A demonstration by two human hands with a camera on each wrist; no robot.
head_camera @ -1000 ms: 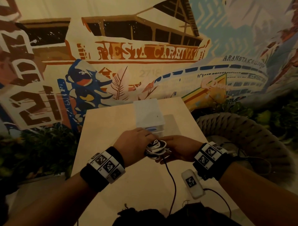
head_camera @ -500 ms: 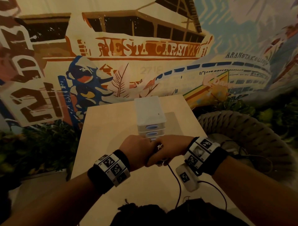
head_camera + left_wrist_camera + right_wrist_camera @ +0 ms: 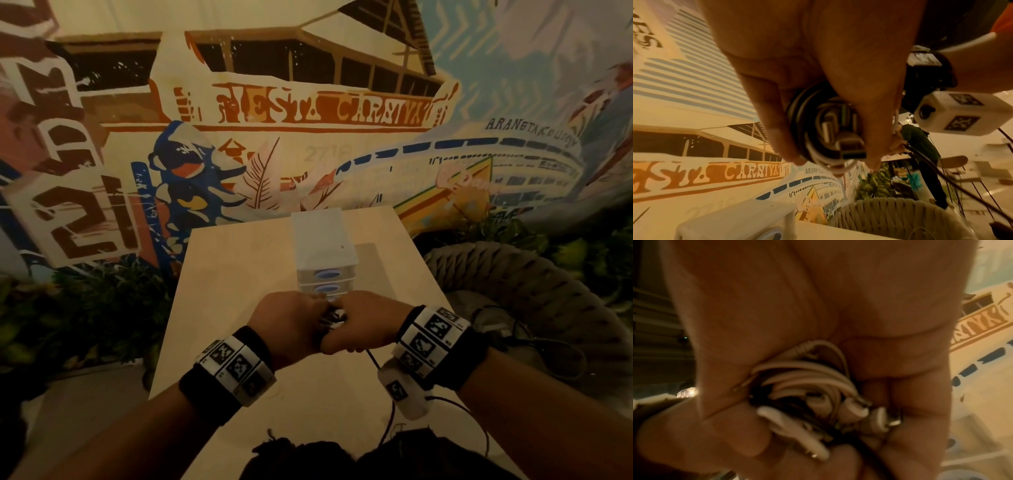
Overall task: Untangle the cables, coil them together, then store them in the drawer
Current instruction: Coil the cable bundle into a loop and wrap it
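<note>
A coiled bundle of white and black cables [image 3: 332, 317] sits pressed between both my hands above the wooden table [image 3: 222, 308]. My left hand [image 3: 291, 325] curls round the bundle [image 3: 826, 129], its fingers wrapped about the loops and plugs. Against it from the right, my right hand [image 3: 359, 325] grips the same bundle [image 3: 813, 399], with plug ends poking out between the fingers. Just beyond the hands stands a small white drawer unit [image 3: 323, 253] with blue handles; its two visible drawers look closed.
A woven rope chair [image 3: 513, 291] stands right of the table. Green plants [image 3: 85, 308] line the mural wall on the left and behind. A white wrist camera block [image 3: 400, 394] and its black lead hang under my right wrist.
Both hands have closed tighter over the bundle and moved forward, up to the drawer unit. The white coil that showed between them a second ago is now mostly covered.
</note>
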